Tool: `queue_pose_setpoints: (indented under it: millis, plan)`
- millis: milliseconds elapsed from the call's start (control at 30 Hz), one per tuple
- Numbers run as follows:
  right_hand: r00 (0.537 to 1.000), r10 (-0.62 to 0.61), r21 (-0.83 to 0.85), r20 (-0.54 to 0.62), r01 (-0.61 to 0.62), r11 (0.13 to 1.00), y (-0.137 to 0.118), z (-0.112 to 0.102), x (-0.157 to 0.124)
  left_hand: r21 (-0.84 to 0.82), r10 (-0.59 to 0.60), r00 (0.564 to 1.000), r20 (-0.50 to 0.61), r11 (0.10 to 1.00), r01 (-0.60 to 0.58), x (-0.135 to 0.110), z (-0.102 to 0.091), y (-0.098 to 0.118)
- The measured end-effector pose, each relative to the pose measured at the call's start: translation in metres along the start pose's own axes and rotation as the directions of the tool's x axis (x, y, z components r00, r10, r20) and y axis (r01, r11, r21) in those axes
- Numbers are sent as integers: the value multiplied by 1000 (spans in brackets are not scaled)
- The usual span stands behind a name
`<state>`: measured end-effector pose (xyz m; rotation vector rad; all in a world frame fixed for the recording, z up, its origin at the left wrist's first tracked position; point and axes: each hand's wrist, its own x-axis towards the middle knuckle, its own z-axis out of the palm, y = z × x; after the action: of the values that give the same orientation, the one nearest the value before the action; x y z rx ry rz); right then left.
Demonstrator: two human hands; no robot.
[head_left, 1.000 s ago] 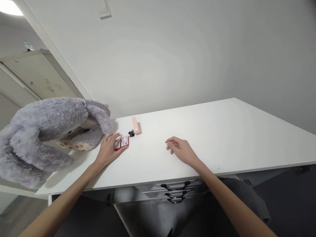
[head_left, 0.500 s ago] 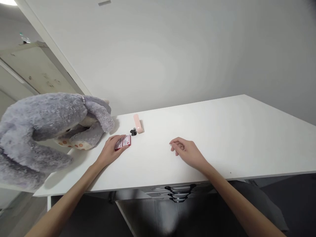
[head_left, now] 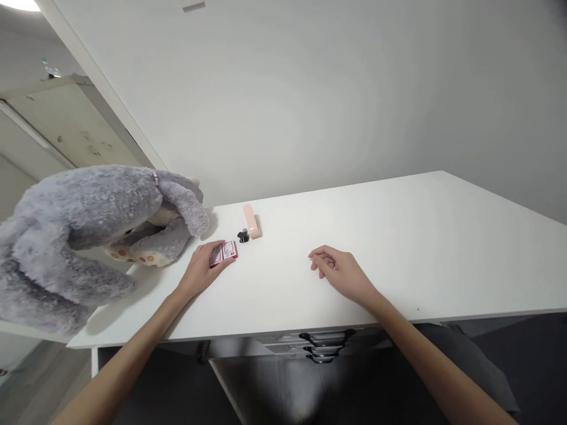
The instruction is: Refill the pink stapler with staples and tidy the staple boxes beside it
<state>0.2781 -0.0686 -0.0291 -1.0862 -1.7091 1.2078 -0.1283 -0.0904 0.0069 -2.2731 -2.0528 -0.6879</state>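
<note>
On the left part of the white table (head_left: 283,289), my left hand (head_left: 202,267) is closed around a small red and white box (head_left: 228,250), thumb on the near side and fingers on the far side. The box lies flat on the tabletop. Just beyond it sits a small black binder clip (head_left: 243,236). Touching or very near the clip is a pink stapler (head_left: 251,221), lying lengthwise away from me. My right hand (head_left: 339,267) rests on the table further right, apart from these things, its fingers loosely curled and nothing visible in them.
A big grey plush toy (head_left: 93,200) slumps over the table's left end, near my left forearm. Behind the table rises a plain wall (head_left: 283,100). Drawers with black handles (head_left: 326,339) are below the front edge. A cabinet (head_left: 75,124) stands at the far left.
The whole view has shifted slightly, so everything appears a little further right. Both hands keep their poses, and the box stays in my left hand.
</note>
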Motion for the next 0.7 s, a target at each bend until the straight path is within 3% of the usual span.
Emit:
queue_pose_setpoints:
  millis: [133, 333, 700]
  plan:
    - [1000, -13, 2, -4, 13, 1000, 2, 0, 0, 37, -2, 999, -39, 999, 3, 1, 2, -4]
    - [1000, -29, 9, -4, 29, 1000, 5, 0, 1, 152, 136, 979, -155, 982, -112, -4, 2, -3]
    - [998, -61, 54, -14, 62, 997, 6, 1, 2, 167, 97, 991, -93, 983, -81, -4, -2, 1]
